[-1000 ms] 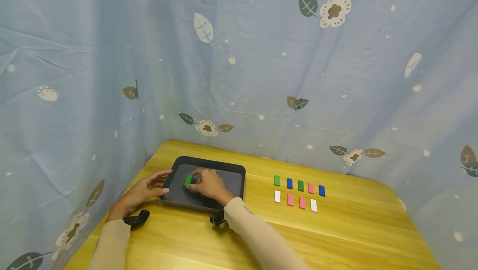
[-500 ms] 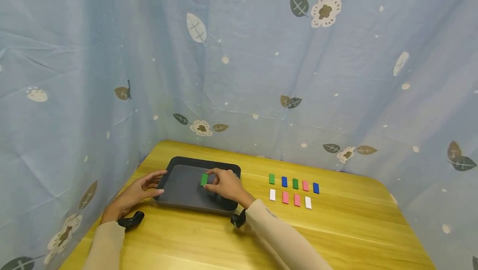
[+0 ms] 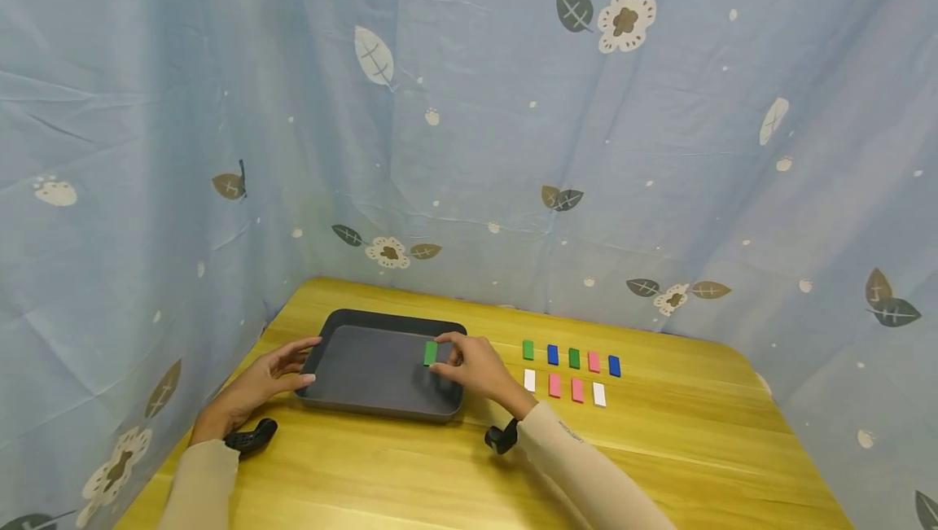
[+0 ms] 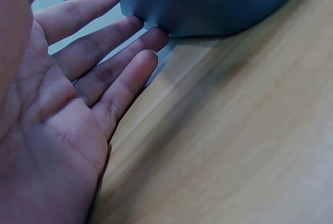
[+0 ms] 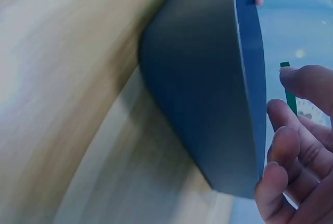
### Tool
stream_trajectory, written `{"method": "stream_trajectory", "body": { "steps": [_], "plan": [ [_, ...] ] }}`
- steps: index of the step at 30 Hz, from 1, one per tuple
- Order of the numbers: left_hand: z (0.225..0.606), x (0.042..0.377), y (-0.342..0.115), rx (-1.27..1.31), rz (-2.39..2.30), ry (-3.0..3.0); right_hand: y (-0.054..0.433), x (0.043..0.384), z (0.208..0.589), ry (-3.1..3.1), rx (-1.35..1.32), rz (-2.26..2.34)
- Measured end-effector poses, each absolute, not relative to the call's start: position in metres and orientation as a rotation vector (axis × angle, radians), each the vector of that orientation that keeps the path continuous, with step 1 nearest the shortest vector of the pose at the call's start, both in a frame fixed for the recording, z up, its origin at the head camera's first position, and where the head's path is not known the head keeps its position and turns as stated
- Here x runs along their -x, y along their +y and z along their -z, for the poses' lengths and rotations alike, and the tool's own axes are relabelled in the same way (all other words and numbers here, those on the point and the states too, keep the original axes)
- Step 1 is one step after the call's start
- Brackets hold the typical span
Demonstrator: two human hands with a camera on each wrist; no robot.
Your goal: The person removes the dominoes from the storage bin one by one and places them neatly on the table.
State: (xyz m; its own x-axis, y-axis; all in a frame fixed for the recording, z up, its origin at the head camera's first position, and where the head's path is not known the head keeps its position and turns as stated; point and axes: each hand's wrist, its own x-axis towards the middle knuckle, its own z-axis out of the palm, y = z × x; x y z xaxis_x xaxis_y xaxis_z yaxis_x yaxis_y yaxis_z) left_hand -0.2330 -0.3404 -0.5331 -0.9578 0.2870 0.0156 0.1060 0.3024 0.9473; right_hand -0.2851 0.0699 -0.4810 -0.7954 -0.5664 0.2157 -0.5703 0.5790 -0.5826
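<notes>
My right hand (image 3: 476, 369) pinches a small green block (image 3: 430, 354) between thumb and fingertips, over the right part of a dark grey tray (image 3: 359, 367). In the right wrist view the green block (image 5: 291, 98) stands above the tray's rim, partly covered by the thumb. My left hand (image 3: 256, 387) is at the tray's left end, thumb and fingers spread along the rim. The left wrist view shows its fairly straight fingertips against the outer tray wall (image 4: 203, 5). No other block shows inside the tray.
Right of the tray, two rows of small blocks lie on the wooden table (image 3: 366, 473): a green block (image 3: 528, 350), a blue block (image 3: 553, 354), a pink block (image 3: 554, 386), a white block (image 3: 599, 395) and several more. A blue patterned curtain (image 3: 454, 147) hangs around the table.
My right hand has carried the green block rightward across the tray, from its left part to near its right end. The left hand stays at the tray's left rim. The head view has shifted slightly.
</notes>
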Motion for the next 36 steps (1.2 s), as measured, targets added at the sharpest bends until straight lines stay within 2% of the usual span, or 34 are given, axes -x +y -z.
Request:
{"method": "stream_trajectory", "body": {
  "steps": [17,36],
  "plan": [
    [0.533,0.236,-0.34,-0.355,-1.717,2.407,0.155,0.275,0.481,-2.804,-0.856,-1.112],
    [0.534,0.234,-0.34,-0.315,-1.721,2.357,0.265,0.257,0.506,-2.842,-0.641,-1.237]
  ]
}}
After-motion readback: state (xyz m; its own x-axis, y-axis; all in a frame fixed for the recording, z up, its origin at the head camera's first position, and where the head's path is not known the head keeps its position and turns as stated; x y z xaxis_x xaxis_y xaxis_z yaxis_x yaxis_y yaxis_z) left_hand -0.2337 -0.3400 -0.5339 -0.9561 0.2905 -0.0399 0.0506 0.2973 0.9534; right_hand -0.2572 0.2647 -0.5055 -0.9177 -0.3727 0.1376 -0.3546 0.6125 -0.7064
